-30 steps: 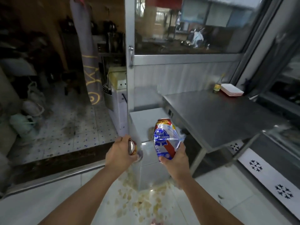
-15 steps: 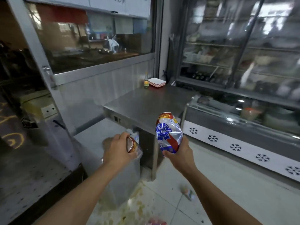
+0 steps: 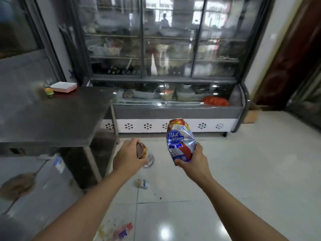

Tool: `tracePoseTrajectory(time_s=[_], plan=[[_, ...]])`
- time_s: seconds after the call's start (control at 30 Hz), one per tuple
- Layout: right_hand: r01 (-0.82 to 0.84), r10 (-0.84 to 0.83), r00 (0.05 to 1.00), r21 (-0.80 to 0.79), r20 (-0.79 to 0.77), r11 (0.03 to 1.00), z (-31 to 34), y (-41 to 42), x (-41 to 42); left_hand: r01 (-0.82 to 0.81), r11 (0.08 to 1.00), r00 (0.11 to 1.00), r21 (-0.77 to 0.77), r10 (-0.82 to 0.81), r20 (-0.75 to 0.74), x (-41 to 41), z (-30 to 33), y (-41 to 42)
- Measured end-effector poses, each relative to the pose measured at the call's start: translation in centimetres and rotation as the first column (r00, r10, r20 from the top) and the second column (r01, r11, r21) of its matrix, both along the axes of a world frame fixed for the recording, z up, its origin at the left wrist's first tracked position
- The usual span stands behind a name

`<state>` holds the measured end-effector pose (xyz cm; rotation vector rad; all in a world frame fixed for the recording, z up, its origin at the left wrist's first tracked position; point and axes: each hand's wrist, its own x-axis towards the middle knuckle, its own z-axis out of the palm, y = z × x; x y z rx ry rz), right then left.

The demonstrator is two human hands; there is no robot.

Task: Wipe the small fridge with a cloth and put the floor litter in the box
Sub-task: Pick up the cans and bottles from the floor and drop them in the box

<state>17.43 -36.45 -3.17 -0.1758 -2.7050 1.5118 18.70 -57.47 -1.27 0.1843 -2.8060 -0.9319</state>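
My right hand (image 3: pixel 192 159) grips a crushed silver, blue and red beer can (image 3: pixel 179 139), held upright at mid-frame. My left hand (image 3: pixel 128 157) is closed on a second can (image 3: pixel 141 150), its end facing me, together with a bit of clear plastic (image 3: pixel 149 160) that hangs below it. The small fridge (image 3: pixel 31 193) shows its grey top at the lower left, with a brownish smear on it. A cardboard box (image 3: pixel 251 113) stands on the floor at the far right, beside the display cooler. Litter lies on the white tiles: a small crumpled wrapper (image 3: pixel 143 183) and red-blue scraps (image 3: pixel 123 231).
A steel table (image 3: pixel 57 117) stands at the left, carrying stacked white plates (image 3: pixel 64 86) and a small bottle (image 3: pixel 49 91). A glass-door display cooler (image 3: pixel 166 70) fills the back wall. A dark wooden door (image 3: pixel 291 54) is at the right. A spill stains the tiles near the fridge.
My view has swung to the right, from the fridge and steel partition toward the display cooler and the box. Both hands have kept their cans.
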Motion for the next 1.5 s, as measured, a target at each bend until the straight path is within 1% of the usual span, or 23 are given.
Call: tracePoseTrajectory(time_s=[0.13, 0.33, 0.53, 0.7, 0.8, 0.97, 1.1, 1.23, 1.4, 1.5], plan=[[0.141, -0.141, 0.99, 0.001, -0.01, 0.99, 0.5, 8.2, 0.5, 0.127, 0.992, 0.992, -0.026, -0.127, -0.02, -2.6, 0.3, 8.3], [0.284, -0.284, 0.959, 0.004, -0.019, 0.959, 0.5, 22.3, 0.9, 0.29, 0.956, 0.956, -0.046, -0.291, -0.016, -5.4, 0.3, 23.4], [0.399, -0.4, 0.917, 0.023, 0.004, 0.916, 0.3, 36.7, 1.7, 0.4, 0.916, 0.917, -0.039, -0.4, -0.003, -6.7, 0.0, 38.2], [0.514, -0.515, 0.857, 0.015, 0.031, 0.857, 0.4, 46.8, 2.0, 0.489, 0.871, 0.872, -0.041, -0.489, 0.022, -8.9, 0.1, 48.2], [0.566, -0.566, 0.824, 0.009, 0.021, 0.825, 0.3, 52.1, 1.2, 0.53, 0.847, 0.848, -0.039, -0.529, 0.023, -11.3, 0.1, 53.8], [0.631, -0.631, 0.776, 0.003, 0.003, 0.776, 0.0, 60.2, -2.7, 0.602, 0.798, 0.799, -0.024, -0.601, 0.021, -16.8, -0.2, 63.2], [0.69, -0.69, 0.724, -0.024, 0.006, 0.724, 0.0, 66.9, -7.3, 0.658, 0.753, 0.753, -0.02, -0.658, -0.011, -23.1, -0.3, 70.6], [0.739, -0.739, 0.674, -0.022, 0.009, 0.674, 0.7, 73.7, -11.8, 0.704, 0.71, 0.711, -0.017, -0.704, 0.003, -29.3, 0.3, 78.0], [0.776, -0.776, 0.631, -0.039, 0.009, 0.63, 0.7, 81.7, -16.5, 0.764, 0.644, 0.645, -0.043, -0.764, 0.017, -34.8, 0.9, 87.2], [0.784, -0.785, 0.62, -0.057, 0.007, 0.619, 0.0, 86.6, -19.7, 0.779, 0.622, 0.626, -0.081, -0.779, 0.037, -37.7, 0.6, 93.0]])
